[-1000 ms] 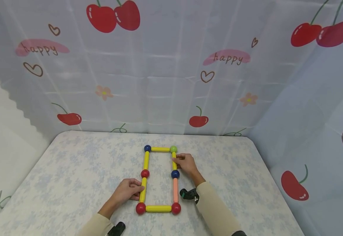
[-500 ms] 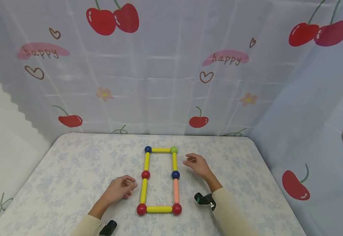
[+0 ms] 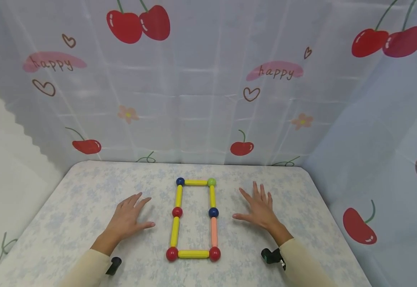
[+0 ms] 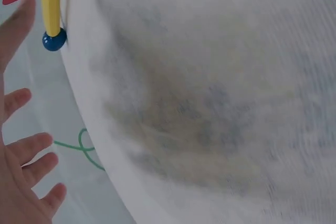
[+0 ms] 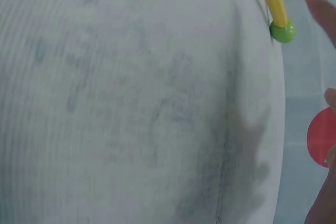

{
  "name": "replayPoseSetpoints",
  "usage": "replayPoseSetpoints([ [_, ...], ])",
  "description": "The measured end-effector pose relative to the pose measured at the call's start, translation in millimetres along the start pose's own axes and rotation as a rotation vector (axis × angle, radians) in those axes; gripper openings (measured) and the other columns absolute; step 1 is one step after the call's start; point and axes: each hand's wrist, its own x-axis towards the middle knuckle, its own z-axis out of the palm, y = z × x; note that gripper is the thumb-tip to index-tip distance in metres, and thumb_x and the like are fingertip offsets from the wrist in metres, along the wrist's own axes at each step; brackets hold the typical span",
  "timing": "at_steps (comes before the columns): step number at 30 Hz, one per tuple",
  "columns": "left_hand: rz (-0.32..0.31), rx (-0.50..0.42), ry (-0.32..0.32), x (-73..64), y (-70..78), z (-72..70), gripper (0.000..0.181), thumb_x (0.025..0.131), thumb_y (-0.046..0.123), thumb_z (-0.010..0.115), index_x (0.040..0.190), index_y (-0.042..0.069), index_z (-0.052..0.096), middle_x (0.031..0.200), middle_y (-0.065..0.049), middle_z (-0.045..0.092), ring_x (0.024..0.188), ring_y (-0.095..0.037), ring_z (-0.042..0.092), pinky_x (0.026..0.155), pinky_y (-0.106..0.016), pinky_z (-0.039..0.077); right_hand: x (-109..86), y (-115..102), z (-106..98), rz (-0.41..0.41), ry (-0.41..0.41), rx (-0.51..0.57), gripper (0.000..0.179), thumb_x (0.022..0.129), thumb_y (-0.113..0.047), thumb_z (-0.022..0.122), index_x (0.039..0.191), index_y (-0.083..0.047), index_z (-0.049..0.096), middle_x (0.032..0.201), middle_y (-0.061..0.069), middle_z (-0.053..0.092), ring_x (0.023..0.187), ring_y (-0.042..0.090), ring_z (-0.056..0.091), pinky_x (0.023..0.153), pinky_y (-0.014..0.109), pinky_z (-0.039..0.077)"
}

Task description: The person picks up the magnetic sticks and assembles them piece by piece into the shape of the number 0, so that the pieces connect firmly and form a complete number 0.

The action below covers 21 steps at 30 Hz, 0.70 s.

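Toy rods and balls form a tall rectangle on the table. Yellow rods (image 3: 193, 254) make up most of its sides, and one pink rod (image 3: 214, 232) sits at the lower right. Red balls (image 3: 171, 254) mark both near corners and the middle of the left side. At the far corners are a blue ball (image 3: 180, 181) and a green ball (image 3: 211, 182); another blue ball (image 3: 213, 212) joins the right side. My left hand (image 3: 126, 218) is spread left of the rectangle, holding nothing. To its right my right hand (image 3: 260, 208) also spreads its fingers, apart from the rods.
The table (image 3: 86, 191) has a pale flowered cover. Behind it hangs a curtain (image 3: 194, 99) printed with cherries and hearts, which continues along the right side. Dark wrist devices show below each hand.
Both hands have let go of yellow rods on the rectangle's sides and drawn back outward, left and right. Their fingers have spread. The rectangle keeps its shape.
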Motion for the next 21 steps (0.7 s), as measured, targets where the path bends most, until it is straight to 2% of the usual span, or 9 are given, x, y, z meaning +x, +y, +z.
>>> replayPoseSetpoints([
  [4,0.043,0.117,0.029,-2.2,-7.9,2.3,0.09,0.072,0.065,0.07,0.143,0.015,0.045,0.15,-0.024,0.031,0.135,-0.045,0.029,0.108,-0.063,0.018,-2.8,5,1,0.011,0.011,-0.044,0.104,0.068,-0.07,0.069,0.151,-0.019,0.032,0.158,0.025,-0.003,0.142,0.047,-0.01,0.104,0.069,-0.01],
  [8,0.038,0.19,0.044,-2.8,-14.0,3.6,0.09,0.076,0.07,0.062,0.146,0.018,0.041,0.154,-0.022,0.025,0.14,-0.044,0.02,0.11,-0.062,0.011,-3.9,9,0,0.013,0.007,-0.066,0.105,0.069,-0.073,0.067,0.152,-0.02,0.031,0.158,0.025,-0.006,0.142,0.046,-0.014,0.103,0.069,-0.012],
  [11,0.021,0.178,0.036,-1.5,-16.2,4.0,0.09,0.077,0.072,0.058,0.147,0.018,0.039,0.155,-0.022,0.021,0.141,-0.045,0.015,0.11,-0.064,0.005,-4.2,11,0,0.02,0.006,-0.079,0.101,0.073,-0.073,0.063,0.152,-0.02,0.03,0.158,0.025,-0.006,0.142,0.046,-0.015,0.103,0.069,-0.012],
  [16,-0.012,0.105,-0.018,-1.6,-16.6,4.9,0.094,0.076,0.074,0.056,0.151,0.022,0.031,0.156,-0.022,0.015,0.14,-0.048,0.012,0.105,-0.07,-0.002,-2.9,14,-1,0.028,0.0,-0.078,0.098,0.076,-0.075,0.057,0.152,-0.021,0.029,0.158,0.024,-0.006,0.142,0.044,-0.017,0.103,0.067,-0.014],
  [21,-0.018,0.133,-0.012,-2.2,-16.9,6.3,0.096,0.076,0.076,0.055,0.151,0.022,0.03,0.157,-0.022,0.015,0.14,-0.048,0.012,0.106,-0.069,-0.004,-2.5,14,0,0.042,-0.008,-0.087,0.1,0.074,-0.077,0.057,0.152,-0.021,0.029,0.158,0.024,-0.007,0.142,0.046,-0.015,0.103,0.068,-0.013],
])
